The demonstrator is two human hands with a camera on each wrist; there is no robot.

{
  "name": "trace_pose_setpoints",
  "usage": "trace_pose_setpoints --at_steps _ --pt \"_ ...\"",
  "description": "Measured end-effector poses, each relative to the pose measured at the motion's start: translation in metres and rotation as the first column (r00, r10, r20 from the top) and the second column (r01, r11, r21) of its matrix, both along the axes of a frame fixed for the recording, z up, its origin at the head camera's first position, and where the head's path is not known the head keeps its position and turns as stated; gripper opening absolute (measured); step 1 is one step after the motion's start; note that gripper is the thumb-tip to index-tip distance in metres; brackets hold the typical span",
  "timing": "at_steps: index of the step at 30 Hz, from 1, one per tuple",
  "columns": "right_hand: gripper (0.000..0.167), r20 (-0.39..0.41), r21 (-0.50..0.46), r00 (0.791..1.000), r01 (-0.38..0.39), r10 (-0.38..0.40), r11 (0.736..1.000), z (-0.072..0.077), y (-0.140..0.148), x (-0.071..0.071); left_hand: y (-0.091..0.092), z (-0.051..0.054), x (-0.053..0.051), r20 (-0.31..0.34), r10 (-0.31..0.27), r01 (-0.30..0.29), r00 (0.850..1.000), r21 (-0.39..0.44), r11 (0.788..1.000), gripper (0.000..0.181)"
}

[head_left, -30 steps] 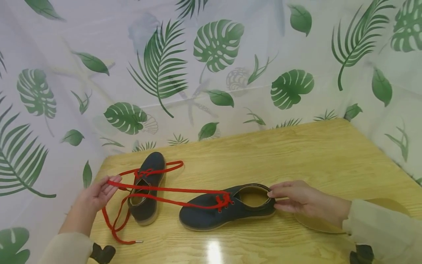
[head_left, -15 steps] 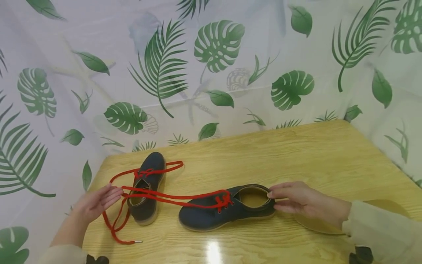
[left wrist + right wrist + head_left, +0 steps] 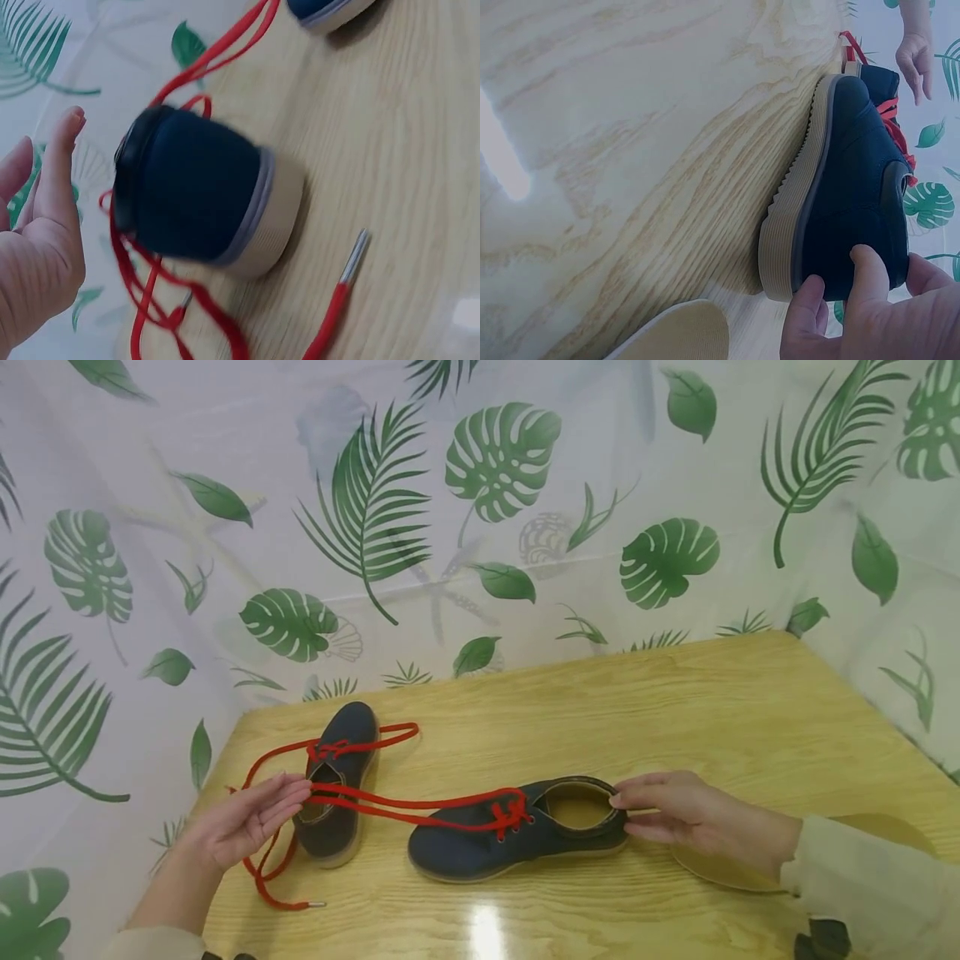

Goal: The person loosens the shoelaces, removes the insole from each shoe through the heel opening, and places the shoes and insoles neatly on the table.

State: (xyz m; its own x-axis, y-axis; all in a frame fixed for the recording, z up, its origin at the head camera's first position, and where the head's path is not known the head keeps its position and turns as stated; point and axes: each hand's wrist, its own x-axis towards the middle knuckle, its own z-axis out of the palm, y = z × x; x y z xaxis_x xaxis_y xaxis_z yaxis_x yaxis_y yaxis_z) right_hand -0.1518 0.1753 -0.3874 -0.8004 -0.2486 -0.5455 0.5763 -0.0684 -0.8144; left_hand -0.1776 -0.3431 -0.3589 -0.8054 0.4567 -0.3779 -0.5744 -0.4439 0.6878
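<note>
In the head view, a navy shoe with red laces lies toe to the left. My right hand pinches its heel, with the thumb at the collar; the right wrist view shows fingers on the heel. A second navy shoe stands at the left, toe pointing away. The first shoe's laces run slack across the second shoe's opening. My left hand is beside these laces with fingers extended and palm turned up. In the left wrist view, that hand appears apart from the laces.
A flat tan rounded piece lies on the wooden table, partly under my right forearm. Loose red lace with a metal tip trails at the left. A leaf-print cloth hangs behind and along the sides.
My left hand has let go of the upper lace, which sags onto the second shoe. The hand moved down, then back to the right. My right hand keeps its hold on the heel.
</note>
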Motion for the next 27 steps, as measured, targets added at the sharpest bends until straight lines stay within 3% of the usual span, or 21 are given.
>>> trace_pose_setpoints --at_steps 4,10,18,23,27 --pt "0.044 0.000 -0.004 1.000 0.002 -0.002 1.000 0.001 -0.001 -0.001 0.022 0.000 0.001 0.000 -0.032 0.032 0.999 -0.041 0.999 0.036" --pt "0.049 0.007 0.002 1.000 -0.001 0.001 1.000 0.002 -0.002 0.000 0.049 -0.004 0.005 -0.003 -0.033 0.032 0.999 -0.141 0.989 0.029" --pt "0.043 0.002 -0.009 1.000 -0.004 0.004 1.000 0.000 -0.001 -0.001 0.075 -0.005 0.015 0.036 -0.054 0.060 0.998 -0.168 0.984 0.026" --pt "0.037 0.007 -0.013 1.000 0.003 -0.003 1.000 0.000 -0.001 -0.002 0.090 -0.005 0.022 0.028 -0.114 0.117 0.993 -0.177 0.977 0.022" --pt "0.040 0.005 -0.005 1.000 0.001 -0.001 1.000 0.000 -0.001 -0.002 0.102 -0.009 0.022 0.018 -0.162 0.162 0.987 -0.198 0.967 0.022"
